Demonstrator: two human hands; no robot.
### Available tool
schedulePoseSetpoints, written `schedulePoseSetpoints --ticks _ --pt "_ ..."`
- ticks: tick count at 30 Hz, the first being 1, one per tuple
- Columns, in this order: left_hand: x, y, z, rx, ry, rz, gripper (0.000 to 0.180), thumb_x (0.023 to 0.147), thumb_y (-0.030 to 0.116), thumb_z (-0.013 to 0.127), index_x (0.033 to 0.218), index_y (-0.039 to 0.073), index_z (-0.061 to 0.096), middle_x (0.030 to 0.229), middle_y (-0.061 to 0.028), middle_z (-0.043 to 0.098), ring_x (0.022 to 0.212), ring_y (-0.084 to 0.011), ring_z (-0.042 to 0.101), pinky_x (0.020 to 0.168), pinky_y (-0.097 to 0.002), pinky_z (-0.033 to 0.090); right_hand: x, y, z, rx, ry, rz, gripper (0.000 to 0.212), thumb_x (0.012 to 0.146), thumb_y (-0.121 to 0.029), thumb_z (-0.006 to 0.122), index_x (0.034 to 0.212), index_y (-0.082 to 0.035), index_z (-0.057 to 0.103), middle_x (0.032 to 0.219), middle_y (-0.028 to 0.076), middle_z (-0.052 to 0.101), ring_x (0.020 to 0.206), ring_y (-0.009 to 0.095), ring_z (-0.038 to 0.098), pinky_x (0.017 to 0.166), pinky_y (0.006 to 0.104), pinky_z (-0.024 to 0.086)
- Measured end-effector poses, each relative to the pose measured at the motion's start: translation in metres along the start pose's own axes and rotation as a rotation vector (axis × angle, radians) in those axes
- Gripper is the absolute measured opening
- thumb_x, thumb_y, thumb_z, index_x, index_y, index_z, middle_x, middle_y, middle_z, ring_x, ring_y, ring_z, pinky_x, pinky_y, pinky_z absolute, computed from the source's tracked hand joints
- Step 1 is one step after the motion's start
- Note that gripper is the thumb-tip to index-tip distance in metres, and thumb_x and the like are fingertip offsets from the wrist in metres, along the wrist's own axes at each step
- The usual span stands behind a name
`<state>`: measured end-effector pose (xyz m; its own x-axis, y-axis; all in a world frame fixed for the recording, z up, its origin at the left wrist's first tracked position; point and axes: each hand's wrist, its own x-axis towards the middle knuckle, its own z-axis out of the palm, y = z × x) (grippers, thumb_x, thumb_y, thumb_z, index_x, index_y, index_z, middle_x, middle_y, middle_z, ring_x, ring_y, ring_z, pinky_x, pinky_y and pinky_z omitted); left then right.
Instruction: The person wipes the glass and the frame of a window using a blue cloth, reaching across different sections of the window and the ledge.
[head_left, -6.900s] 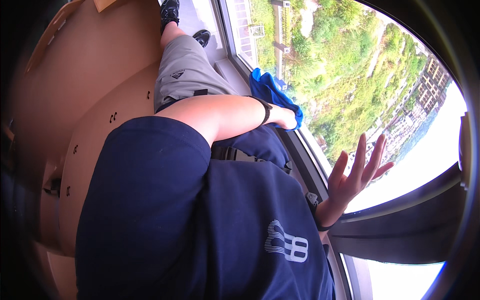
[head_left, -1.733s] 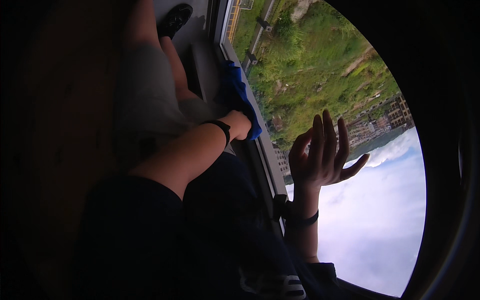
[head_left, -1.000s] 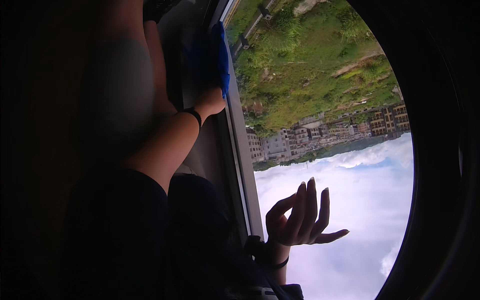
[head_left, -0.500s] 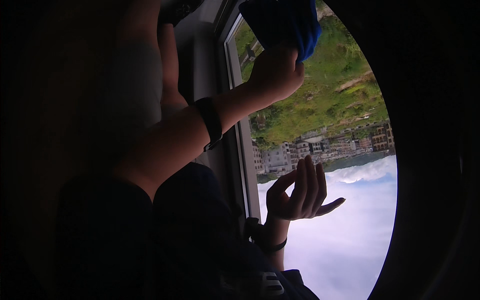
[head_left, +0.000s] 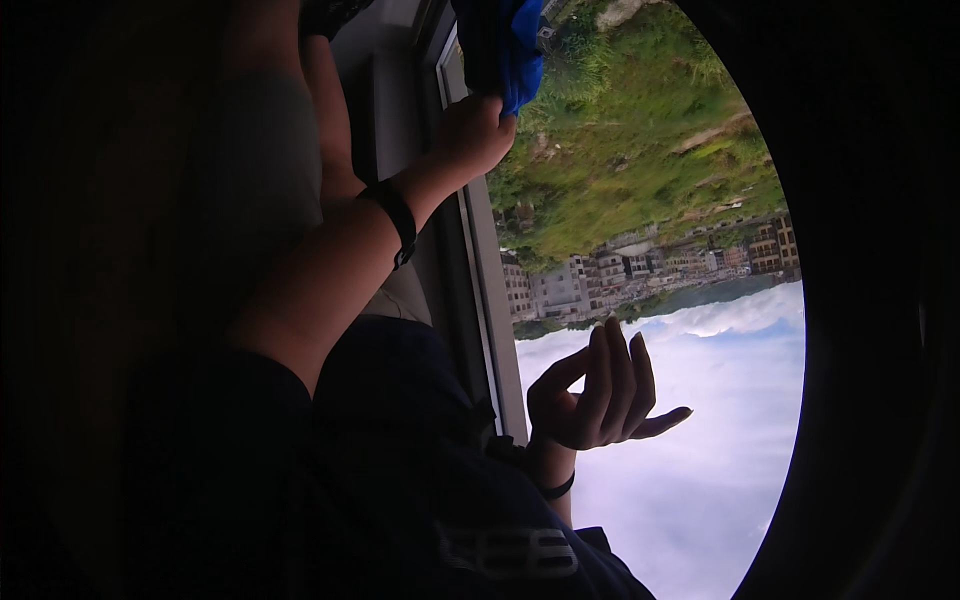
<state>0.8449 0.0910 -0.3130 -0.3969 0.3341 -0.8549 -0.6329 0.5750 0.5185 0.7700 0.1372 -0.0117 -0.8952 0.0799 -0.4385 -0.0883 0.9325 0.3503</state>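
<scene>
My left hand (head_left: 475,138), with a dark band (head_left: 397,225) around its wrist, is closed on a bunched blue cloth (head_left: 522,65) at the top of the view. The cloth's upper part is cut off by the frame edge and its shape is hard to make out. Lower down to the right, my right hand (head_left: 595,405) is raised against the bright sky. Its fingers are stretched up, the little finger stands apart, and the thumb lies close to the index finger. A thin dark bracelet (head_left: 560,488) circles that wrist. Nothing shows in this hand.
A large window with a pale frame (head_left: 500,330) fills the right side. Through it, green land (head_left: 620,170), buildings (head_left: 590,285) and cloudy sky appear upside down. My dark shirt (head_left: 400,470) and grey-clad leg (head_left: 265,170) are in shadow on the left.
My left hand has moved left, away from the middle of the window, carrying the blue cloth along. My right hand stays nearly where it was, its fingers held the same way.
</scene>
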Motion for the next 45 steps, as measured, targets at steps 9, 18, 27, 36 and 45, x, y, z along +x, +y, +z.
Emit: schedulePoseSetpoints --ticks 9,18,27,36,45 --pt "-0.076 -0.1 0.06 0.489 -0.731 -0.078 0.024 0.084 0.01 0.051 0.095 0.005 0.071 0.104 -0.018 0.069 0.095 -0.0339 0.066 0.084 -0.0462 0.052 -0.006 0.004 -0.002 -0.037 -0.046 0.025 0.017 0.082 -0.005 0.058 0.087 -0.016 0.069 0.09 -0.004 0.074 0.1 0.018 0.065 0.116 0.0611 0.001" --pt "0.074 -0.062 -0.013 -0.096 -0.246 0.057 0.03 0.091 0.02 0.054 0.069 0.0 0.055 0.06 -0.0162 0.053 0.056 -0.0276 0.056 0.056 -0.0427 0.044 0.002 -0.001 -0.003 0.011 -0.053 0.027 0.016 0.081 -0.006 0.059 0.085 -0.018 0.07 0.089 -0.006 0.074 0.1 0.017 0.064 0.116 0.0599 0.0" --pt "0.068 0.123 -0.139 -0.105 -0.005 0.518 0.026 0.09 0.011 0.047 0.11 -0.001 0.058 0.11 -0.0272 0.06 0.098 -0.0412 0.061 0.086 -0.0471 0.048 -0.004 0.014 -0.006 -0.055 -0.08 -0.001 0.014 0.083 -0.008 0.06 0.088 -0.016 0.07 0.089 -0.005 0.074 0.098 0.017 0.066 0.115 0.0599 -0.002" --pt "0.028 0.074 -0.087 0.231 -0.084 0.369 0.028 0.092 0.016 0.053 0.067 0.004 0.056 0.05 -0.0095 0.052 0.042 -0.0209 0.054 0.045 -0.0365 0.048 -0.001 -0.007 -0.001 0.354 -0.177 0.157 0.019 0.084 -0.004 0.059 0.095 -0.011 0.072 0.093 -0.001 0.073 0.106 0.021 0.063 0.118 0.0515 0.005" --pt "0.032 -0.05 -0.058 0.304 -0.268 0.13 0.021 0.084 0.006 0.056 0.1 -0.005 0.064 0.102 -0.0257 0.064 0.091 -0.0372 0.066 0.079 -0.045 0.056 0.048 -0.046 0.032 0.842 -0.603 -0.018 0.037 0.088 -0.012 0.064 0.124 -0.005 0.059 0.118 0.014 0.064 0.113 0.03 0.061 0.107 0.0484 0.038"
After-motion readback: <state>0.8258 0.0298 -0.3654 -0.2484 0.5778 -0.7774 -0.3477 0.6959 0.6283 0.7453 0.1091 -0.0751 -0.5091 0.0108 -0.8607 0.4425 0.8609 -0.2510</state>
